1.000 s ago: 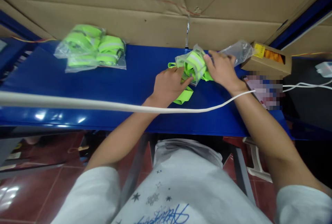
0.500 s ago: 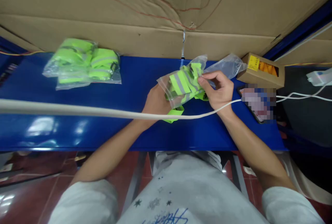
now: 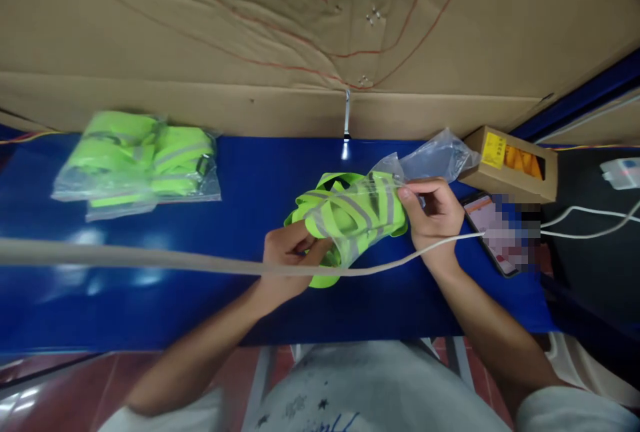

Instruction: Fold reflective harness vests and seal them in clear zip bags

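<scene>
A bundle of lime-yellow reflective straps point(image 3: 343, 212) with grey stripes lies partly inside a clear plastic bag point(image 3: 387, 169) at the middle of the blue table. My left hand point(image 3: 293, 252) is closed at the bundle's lower left, gripping the straps near the bag's mouth. Several loops stick out of the bag on that side. My right hand point(image 3: 434, 212) pinches the bag's right edge between thumb and fingers. A white cable point(image 3: 370, 271) crosses in front of both wrists.
Bagged lime straps point(image 3: 125, 159) rest at the back left of the blue table point(image 3: 240, 219). To the right are another clear bag point(image 3: 437, 155), a cardboard box point(image 3: 547, 172) with orange contents, and a phone point(image 3: 483, 209). A cardboard wall point(image 3: 200, 105) stands behind.
The strap bundle now lies lower and looks spread wider, with more loops outside the bag. My left hand has shifted from under the bag to its lower left. The camera view has tilted up.
</scene>
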Tool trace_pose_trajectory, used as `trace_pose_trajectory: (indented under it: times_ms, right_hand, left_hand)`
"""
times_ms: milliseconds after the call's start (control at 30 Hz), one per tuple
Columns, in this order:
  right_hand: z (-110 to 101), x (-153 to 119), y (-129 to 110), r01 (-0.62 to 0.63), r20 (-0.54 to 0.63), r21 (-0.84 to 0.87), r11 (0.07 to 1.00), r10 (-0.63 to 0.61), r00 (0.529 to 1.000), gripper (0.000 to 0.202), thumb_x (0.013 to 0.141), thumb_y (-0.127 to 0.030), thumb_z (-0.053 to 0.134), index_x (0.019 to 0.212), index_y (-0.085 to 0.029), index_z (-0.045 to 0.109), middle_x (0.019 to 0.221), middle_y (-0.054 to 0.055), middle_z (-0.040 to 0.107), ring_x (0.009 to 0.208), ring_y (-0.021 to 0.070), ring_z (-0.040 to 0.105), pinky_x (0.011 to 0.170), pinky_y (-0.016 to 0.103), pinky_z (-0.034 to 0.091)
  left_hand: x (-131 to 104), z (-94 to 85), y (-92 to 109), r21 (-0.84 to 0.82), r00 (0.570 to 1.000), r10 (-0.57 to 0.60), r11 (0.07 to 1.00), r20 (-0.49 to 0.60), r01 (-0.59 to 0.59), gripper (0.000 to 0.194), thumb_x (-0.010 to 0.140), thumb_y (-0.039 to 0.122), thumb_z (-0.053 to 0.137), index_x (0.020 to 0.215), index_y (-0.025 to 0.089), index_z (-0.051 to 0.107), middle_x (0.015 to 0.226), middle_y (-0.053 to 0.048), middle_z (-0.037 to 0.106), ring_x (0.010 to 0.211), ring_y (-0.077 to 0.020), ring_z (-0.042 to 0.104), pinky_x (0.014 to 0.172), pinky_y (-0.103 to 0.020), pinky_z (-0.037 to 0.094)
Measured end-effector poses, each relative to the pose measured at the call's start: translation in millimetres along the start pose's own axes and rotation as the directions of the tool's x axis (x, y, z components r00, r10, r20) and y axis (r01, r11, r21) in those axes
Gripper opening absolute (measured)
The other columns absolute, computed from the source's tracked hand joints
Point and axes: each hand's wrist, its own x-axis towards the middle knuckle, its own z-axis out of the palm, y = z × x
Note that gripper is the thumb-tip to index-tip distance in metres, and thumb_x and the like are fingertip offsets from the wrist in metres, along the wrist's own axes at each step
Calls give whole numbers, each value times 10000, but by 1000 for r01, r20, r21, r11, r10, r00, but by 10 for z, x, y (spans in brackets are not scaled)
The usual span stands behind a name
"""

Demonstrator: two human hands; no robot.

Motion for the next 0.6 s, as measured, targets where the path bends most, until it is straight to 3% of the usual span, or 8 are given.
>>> trace_pose_trajectory:
  times_ms: [100, 267, 367, 433, 500, 533, 567, 600]
  right_hand:
    - [18, -27, -16, -13, -2, -44, 999, 13, 1000, 79, 922, -386, 749, 873, -351, 698, 842, 23, 697, 777, 265, 672, 698, 470, 570]
    - [48, -28, 27, 13, -19, -103, 995, -15, 1000, 118, 960, -368, 705, 879, -289, 671, 858, 20, 679, 760, 213, 640, 701, 397, 555]
    - [54, 1, 72, 96, 135, -205, 974, -69, 988, 200, 1038, -383, 589, 1048, -219, 702, 1015, 77, 734, 933, 229, 702, 856, 413, 590]
    - [-18, -73, 39, 170, 314, -259, 951, -84, 946, 396, 1077, -391, 508, 1383, -167, 622, 1360, 171, 688, 1273, 298, 663, 1067, 509, 555]
    - [-228, -314, -49, 251, 478, -320, 914, -73, 875, 641, 1079, -373, 508, 1657, -153, 338, 1675, 208, 418, 1582, 346, 387, 1245, 603, 409]
    - [-400, -510, -97, 295, 536, -349, 889, -69, 841, 697, 1073, -326, 521, 1697, -163, 255, 1719, 202, 343, 1619, 348, 315, 1273, 618, 372]
    - [-614, -753, -132, 340, 588, -365, 867, -69, 806, 714, 1062, -260, 531, 1709, -191, 238, 1711, 184, 369, 1607, 338, 345, 1276, 606, 385]
    - [-861, -1036, -145, 400, 647, -334, 854, -101, 756, 713, 1039, -192, 544, 1701, -225, 279, 1650, 161, 479, 1546, 314, 460, 1246, 561, 450]
  left_hand:
    - [-28, -36, 35, -32, 997, 73, 997, -39, -75, 446, 866, 257, 659, 563, 207, 336, 465, 53, 267, 425, -108, 238, 439, -295, 190]
    - [-43, -9, -8, 122, 942, 334, 936, -10, -331, 344, 895, 157, 634, 581, 210, 504, 473, 40, 476, 429, -111, 436, 461, -271, 313]
    - [26, -38, -32, 275, 890, 447, 848, 86, -452, 427, 949, 196, 672, 539, 167, 552, 473, 21, 534, 422, -82, 464, 469, -243, 305]
    - [-11, -160, -27, 365, 909, 382, 832, 168, -417, 388, 998, 302, 672, 642, 148, 680, 496, 19, 577, 401, -69, 442, 452, -235, 285]
    - [-215, -368, -21, 392, 938, 249, 859, 243, -330, 283, 1030, 376, 645, 984, 144, 801, 580, 17, 666, 412, -72, 481, 460, -216, 334]
    - [-392, -485, -24, 386, 945, 188, 878, 266, -284, 300, 1042, 378, 626, 1159, 154, 788, 616, 18, 697, 423, -76, 503, 476, -206, 370]
    - [-612, -595, -35, 361, 947, 147, 899, 286, -249, 295, 1046, 368, 616, 1190, 175, 786, 671, 10, 728, 467, -82, 553, 529, -196, 433]
    - [-861, -687, -53, 322, 946, 113, 923, 304, -213, 263, 1049, 343, 599, 1084, 198, 815, 699, 5, 741, 506, -88, 590, 578, -192, 478]
